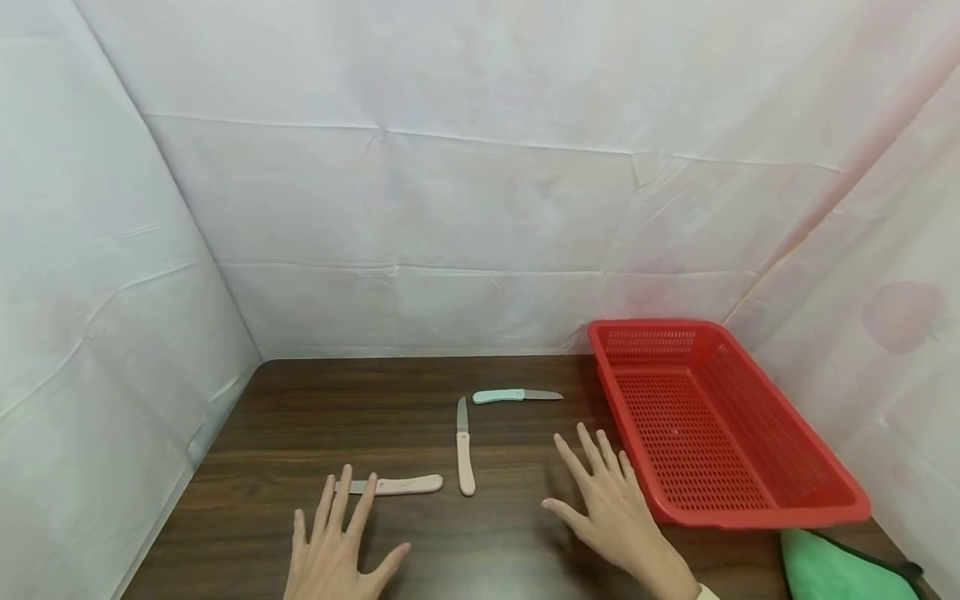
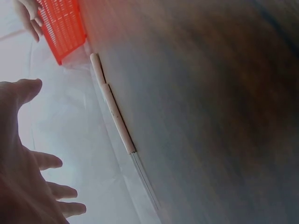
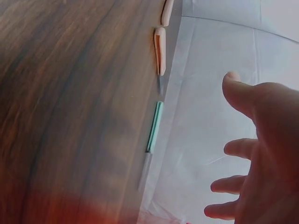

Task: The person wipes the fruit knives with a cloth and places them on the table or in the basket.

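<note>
Three small knives lie on the dark wooden table (image 1: 247,450). One pale pink-handled knife (image 1: 408,485) lies sideways, its blade partly hidden behind the fingers of my left hand (image 1: 333,546). That hand is spread over the table and holds nothing. A second pink-handled knife (image 1: 465,458) points its blade toward the back wall. Farther back, a mint-green-handled knife (image 1: 500,396) has its blade to the right. My right hand (image 1: 615,508) hovers with fingers spread, left of the red basket. In the right wrist view the green knife (image 3: 155,126) lies beyond the open palm.
A red plastic basket (image 1: 806,433) with perforated sides stands at the table's right. A green cloth-like item (image 1: 843,571) with a dark edge lies in front of it. White sheeting (image 1: 487,208) walls off the back and both sides.
</note>
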Action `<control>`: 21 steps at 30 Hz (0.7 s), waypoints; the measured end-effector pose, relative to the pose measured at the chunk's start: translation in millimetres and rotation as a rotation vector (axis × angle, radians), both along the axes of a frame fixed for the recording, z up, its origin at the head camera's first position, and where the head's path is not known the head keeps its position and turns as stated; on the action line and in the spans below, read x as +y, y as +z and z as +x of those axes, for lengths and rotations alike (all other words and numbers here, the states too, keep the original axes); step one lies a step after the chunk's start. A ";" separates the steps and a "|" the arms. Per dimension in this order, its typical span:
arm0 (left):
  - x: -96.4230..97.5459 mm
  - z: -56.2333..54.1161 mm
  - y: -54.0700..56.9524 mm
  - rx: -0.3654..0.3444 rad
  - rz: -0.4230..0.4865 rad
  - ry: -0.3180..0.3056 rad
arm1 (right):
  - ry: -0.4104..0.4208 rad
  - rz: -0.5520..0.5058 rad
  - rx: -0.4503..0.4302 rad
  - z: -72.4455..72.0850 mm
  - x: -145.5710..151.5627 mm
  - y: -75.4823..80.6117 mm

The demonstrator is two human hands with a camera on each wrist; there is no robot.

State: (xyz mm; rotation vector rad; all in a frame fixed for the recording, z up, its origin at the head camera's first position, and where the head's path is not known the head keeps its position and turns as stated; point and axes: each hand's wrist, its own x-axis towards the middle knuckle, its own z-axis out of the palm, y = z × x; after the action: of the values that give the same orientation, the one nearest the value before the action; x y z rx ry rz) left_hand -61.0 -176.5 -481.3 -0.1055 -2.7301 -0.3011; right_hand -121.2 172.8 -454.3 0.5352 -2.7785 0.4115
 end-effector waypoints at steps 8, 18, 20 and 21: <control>0.0 0.1 6.5 0.004 0.130 -0.035 | 0.007 -0.006 0.023 5.4 1.0 10.4; 5.2 -6.3 16.6 0.056 0.293 -0.163 | 0.006 -0.061 0.070 22.4 7.4 27.4; 8.2 -7.5 19.4 0.033 0.321 -0.154 | 0.003 -0.067 0.075 26.6 10.5 30.6; 9.8 -8.3 20.9 0.022 0.331 -0.149 | 0.001 -0.068 0.079 28.6 12.0 32.0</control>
State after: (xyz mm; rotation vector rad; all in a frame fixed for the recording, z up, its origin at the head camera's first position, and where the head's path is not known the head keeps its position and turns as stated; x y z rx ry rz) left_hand -69.3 -166.7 -460.4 -0.2185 -2.6134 -0.7829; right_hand -92.7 184.8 -422.2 0.5246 -2.6784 0.4732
